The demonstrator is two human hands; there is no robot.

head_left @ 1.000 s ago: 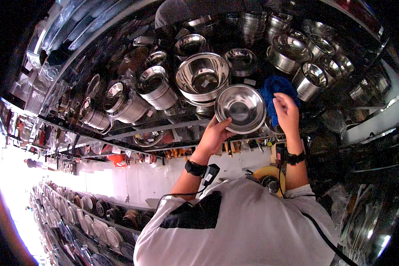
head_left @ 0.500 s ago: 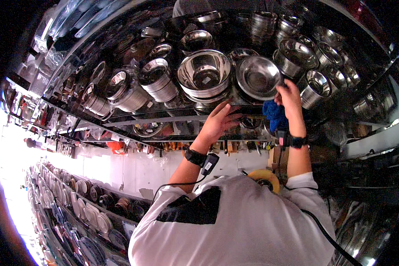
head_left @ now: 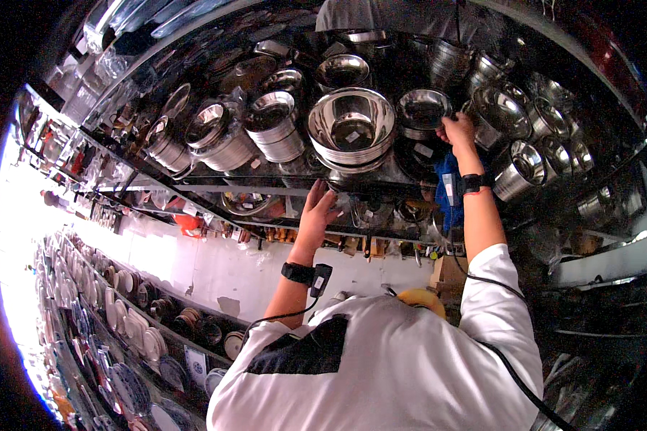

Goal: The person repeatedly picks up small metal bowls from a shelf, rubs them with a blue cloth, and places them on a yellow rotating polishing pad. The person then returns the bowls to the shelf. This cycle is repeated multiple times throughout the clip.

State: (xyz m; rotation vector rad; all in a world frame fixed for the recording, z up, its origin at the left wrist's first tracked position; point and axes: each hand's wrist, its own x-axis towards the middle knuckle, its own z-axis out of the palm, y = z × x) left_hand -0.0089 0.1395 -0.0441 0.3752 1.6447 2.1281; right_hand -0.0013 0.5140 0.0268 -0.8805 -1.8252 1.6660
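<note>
My right hand (head_left: 456, 134) reaches over the shelf with curled fingers at the near right rim of a shiny steel bowl (head_left: 424, 109). Blue cloth (head_left: 447, 197) hangs below this hand by the wrist; whether any finger holds it is hidden. In front of that bowl, a small white label (head_left: 423, 149) lies on the dark shelf. My left hand (head_left: 313, 217) is raised at the shelf's front edge, fingers apart, with nothing in it. Beyond it, a large deep steel bowl (head_left: 352, 129) tops a nested stack.
Stacked steel cups (head_left: 274, 133) and basins (head_left: 216, 140) stand to the left. More steel pots (head_left: 521, 169) crowd the right side. A lower shelf (head_left: 381, 228) with small utensils runs beneath. Racks of plates (head_left: 133, 334) fill the lower left.
My right hand has moved farther back over the shelf. The shallow steel bowl no longer stands in its front spot. My left hand has drawn back to the left. The view has shifted slightly.
</note>
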